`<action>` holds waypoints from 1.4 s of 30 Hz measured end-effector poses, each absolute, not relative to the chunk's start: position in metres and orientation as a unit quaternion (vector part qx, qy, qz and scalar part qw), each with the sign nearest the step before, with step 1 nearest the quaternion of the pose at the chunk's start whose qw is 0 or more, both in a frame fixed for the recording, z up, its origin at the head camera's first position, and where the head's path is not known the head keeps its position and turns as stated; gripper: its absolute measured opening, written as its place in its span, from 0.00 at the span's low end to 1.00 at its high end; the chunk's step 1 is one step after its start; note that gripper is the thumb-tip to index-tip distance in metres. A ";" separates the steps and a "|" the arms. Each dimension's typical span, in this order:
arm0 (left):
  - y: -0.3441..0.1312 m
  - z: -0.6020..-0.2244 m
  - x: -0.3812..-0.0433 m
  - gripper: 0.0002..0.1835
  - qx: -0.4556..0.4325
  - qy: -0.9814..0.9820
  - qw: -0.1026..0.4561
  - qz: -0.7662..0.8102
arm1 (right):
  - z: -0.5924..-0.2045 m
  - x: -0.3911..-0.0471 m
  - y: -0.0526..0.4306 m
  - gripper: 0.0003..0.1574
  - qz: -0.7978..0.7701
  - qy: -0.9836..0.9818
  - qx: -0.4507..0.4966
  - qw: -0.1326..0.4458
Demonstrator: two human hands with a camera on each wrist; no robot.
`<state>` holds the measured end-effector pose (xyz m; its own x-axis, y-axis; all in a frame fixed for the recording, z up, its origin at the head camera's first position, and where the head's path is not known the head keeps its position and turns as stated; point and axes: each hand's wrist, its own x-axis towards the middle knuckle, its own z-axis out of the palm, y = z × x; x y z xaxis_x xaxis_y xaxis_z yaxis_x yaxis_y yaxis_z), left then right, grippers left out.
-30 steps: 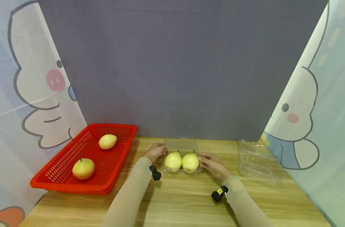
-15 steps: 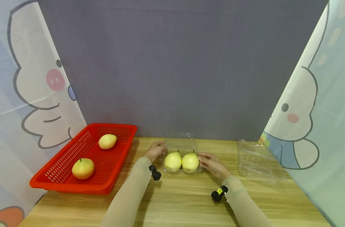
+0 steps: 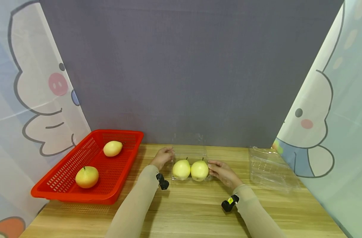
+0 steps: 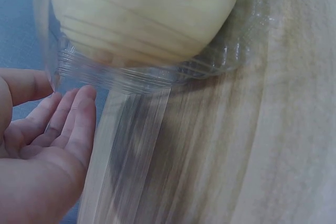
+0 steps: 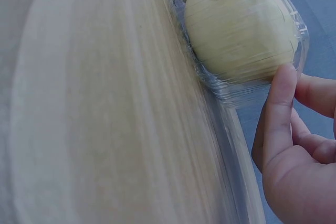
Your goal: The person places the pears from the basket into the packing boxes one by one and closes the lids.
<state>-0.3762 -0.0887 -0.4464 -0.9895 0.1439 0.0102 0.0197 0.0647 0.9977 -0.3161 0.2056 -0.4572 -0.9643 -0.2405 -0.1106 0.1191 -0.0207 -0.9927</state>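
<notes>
A clear plastic clamshell box [image 3: 188, 152] stands on the table in the middle of the head view, its hinged lid tipped up at the back. Inside it, a left pear [image 3: 181, 170] and a right pear [image 3: 199, 171] sit side by side. My left hand [image 3: 163, 158] pinches the box's left edge; in the left wrist view its thumb [image 4: 31, 85] is at the thin plastic rim. On the other side my right hand [image 3: 223, 172] pinches the right wall, beside the right pear. The right wrist view shows a fingertip [image 5: 284, 77] against the plastic.
To the left is a red plastic basket [image 3: 115, 191] holding a yellow pear [image 3: 113, 148] at the back and another pear [image 3: 87, 177] nearer. More clear plastic packaging [image 3: 271, 170] lies at the right. A grey panel [image 3: 181, 72] stands behind the wooden table [image 3: 192, 211].
The clamshell's raised lid has tilted higher at the back. Both hands and the pears have stayed in nearly the same place.
</notes>
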 end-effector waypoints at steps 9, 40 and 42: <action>-0.087 -0.443 -0.375 0.25 0.045 0.738 0.021 0.673 | -0.457 -0.316 0.205 0.33 -0.716 0.685 -0.049 0.128; -0.088 -0.439 -0.373 0.17 0.050 0.761 -0.032 0.646 | -0.456 -0.316 0.207 0.33 -0.714 0.686 -0.045 0.130; -0.088 -0.438 -0.372 0.16 0.052 0.767 -0.034 0.639 | -0.456 -0.315 0.207 0.33 -0.716 0.685 -0.046 0.130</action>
